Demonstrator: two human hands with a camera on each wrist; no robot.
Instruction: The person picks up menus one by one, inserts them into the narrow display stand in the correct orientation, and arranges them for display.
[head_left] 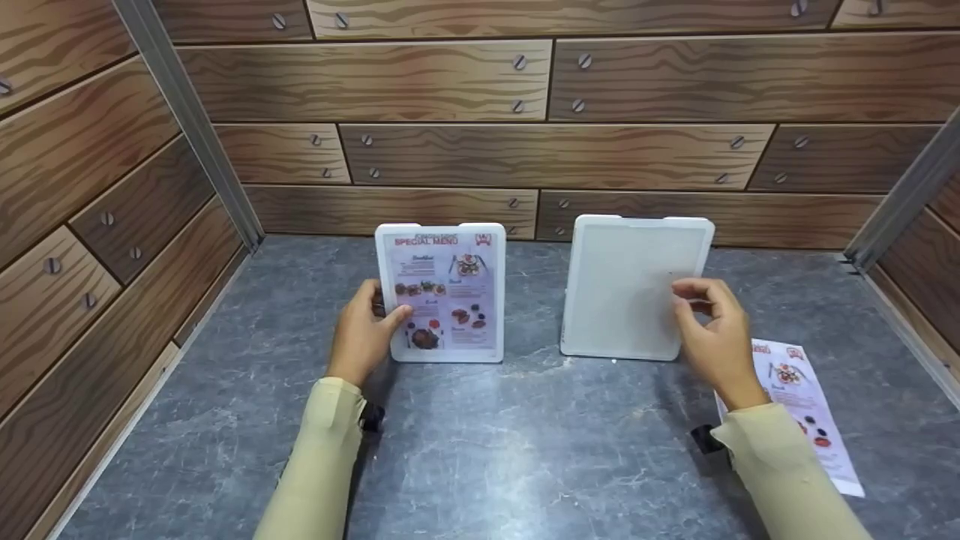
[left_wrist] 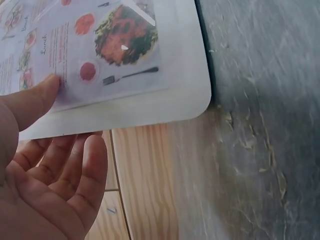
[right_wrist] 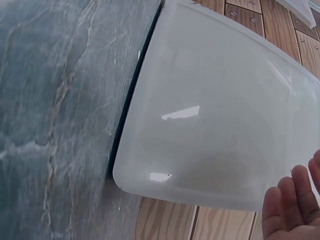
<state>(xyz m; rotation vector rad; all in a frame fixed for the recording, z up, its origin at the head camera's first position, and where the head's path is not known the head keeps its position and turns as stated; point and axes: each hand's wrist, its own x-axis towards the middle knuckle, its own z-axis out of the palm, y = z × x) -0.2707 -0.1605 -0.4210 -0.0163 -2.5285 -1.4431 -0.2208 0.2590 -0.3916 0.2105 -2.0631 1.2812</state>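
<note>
On the left, a white-framed menu holder (head_left: 439,355) stands upright on the table, with a printed "SPECIAL MENU" sheet (head_left: 435,292) behind its clear front. My left hand (head_left: 357,335) grips its left edge, thumb (left_wrist: 37,100) over the front and fingers behind. A second white holder (head_left: 622,292) stands to the right, showing a blank white face with no print. At its right edge is my right hand (head_left: 716,330), fingers loosely bent and fingertips (right_wrist: 274,202) close to the panel. Another printed menu sheet (head_left: 821,420) lies flat on the table, partly hidden by the right hand and forearm.
The grey marbled tabletop (head_left: 480,457) runs back to a wood-plank-patterned wall (head_left: 480,154). Similar side walls, with grey metal corner posts (head_left: 206,127), bound the table left and right. A gap of tabletop separates the two holders.
</note>
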